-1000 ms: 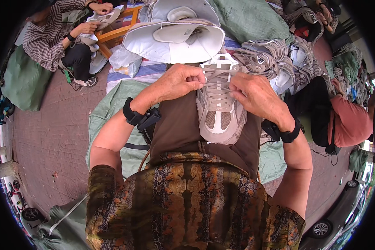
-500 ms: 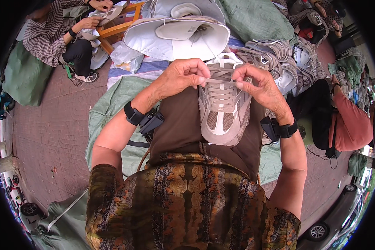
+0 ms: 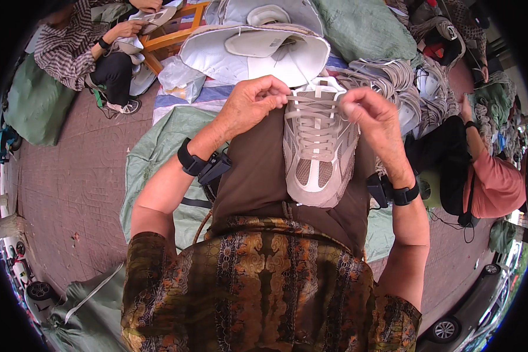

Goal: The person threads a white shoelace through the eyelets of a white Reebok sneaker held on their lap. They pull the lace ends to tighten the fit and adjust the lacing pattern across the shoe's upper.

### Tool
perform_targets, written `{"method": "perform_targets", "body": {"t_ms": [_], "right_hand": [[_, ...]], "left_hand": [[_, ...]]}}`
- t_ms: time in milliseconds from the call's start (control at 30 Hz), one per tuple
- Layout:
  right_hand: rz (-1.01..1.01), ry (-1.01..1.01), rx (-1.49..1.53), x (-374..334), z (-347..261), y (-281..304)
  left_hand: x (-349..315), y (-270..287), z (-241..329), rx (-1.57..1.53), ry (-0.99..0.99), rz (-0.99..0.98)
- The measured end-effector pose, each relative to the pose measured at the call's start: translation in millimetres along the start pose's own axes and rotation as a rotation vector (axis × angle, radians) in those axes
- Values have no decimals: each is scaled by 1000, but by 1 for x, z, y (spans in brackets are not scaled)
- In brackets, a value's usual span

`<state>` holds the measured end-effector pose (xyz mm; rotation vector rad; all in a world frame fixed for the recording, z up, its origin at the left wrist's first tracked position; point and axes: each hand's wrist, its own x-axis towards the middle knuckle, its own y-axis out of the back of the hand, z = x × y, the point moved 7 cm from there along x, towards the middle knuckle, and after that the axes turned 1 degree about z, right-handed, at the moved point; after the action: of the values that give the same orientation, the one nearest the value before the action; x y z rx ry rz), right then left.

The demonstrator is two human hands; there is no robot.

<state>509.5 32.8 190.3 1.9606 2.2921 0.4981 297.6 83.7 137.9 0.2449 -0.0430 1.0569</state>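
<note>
A grey-beige and white sneaker upper [image 3: 317, 190] lies on my lap, its toe pointing toward me. A flat taupe shoelace [image 3: 317, 135] criscrosses up its front. My left hand [image 3: 253, 104] pinches the lace between thumb and fingertips at the left of the top eyelets. Across from it, my right hand [image 3: 376, 114] is closed in a pinch at the right edge of the lacing, with lace at its fingertips. A strand runs over the tongue between both hands. The fingertips partly cover the upper eyelets.
Ahead stand white-lined shoe uppers [image 3: 217, 58], with a pile of grey laced uppers [image 3: 393, 82] to their right. A green sack [image 3: 372, 29] lies behind. One person in a checked shirt [image 3: 67, 50] works at far left; another in a pink top [image 3: 493, 182] sits at right.
The lace strand between my hands has moved up toward the shoe's collar. My right hand has shifted slightly right and up, and my left hand slightly up.
</note>
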Motion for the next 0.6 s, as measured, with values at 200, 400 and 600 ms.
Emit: {"method": "perform_targets", "body": {"t_ms": [200, 400, 600], "right_hand": [[23, 188, -396, 18, 3, 16], [-171, 561, -874, 9, -28, -24], [-270, 635, -1008, 8, -31, -33]], "left_hand": [[6, -9, -12, 117, 93, -34], [10, -18, 8, 472, -65, -35], [16, -22, 10, 486, -37, -120]]}}
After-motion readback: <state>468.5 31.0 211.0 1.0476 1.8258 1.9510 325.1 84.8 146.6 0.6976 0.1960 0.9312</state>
